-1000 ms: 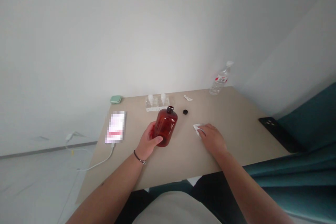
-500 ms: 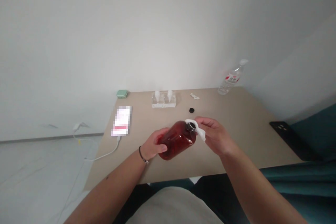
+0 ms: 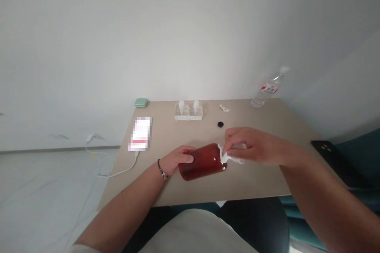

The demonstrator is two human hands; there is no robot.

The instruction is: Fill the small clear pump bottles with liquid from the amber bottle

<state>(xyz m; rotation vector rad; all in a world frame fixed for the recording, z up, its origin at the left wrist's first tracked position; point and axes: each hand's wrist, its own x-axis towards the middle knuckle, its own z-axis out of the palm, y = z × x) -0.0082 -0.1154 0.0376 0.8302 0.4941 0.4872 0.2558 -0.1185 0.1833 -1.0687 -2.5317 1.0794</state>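
Note:
A reddish-brown bottle lies tilted nearly sideways above the table, its neck end pointing right. My left hand is closed around its base end, thumb on top. Fingers pinched, my right hand presses a white tissue against the bottle's neck end. Tissue and fingers hide the mouth of the bottle. Beyond my right hand, a small black cap rests on the table.
A clear holder with two white-topped pieces stands near the wall, beside a crumpled white scrap. A clear water bottle is at back right. Left are a green case and a cabled phone; right, a dark phone.
My right hand has turned over and brought the tissue onto the bottle's neck, covering the mouth that showed before. The bottle has tipped closer to level.

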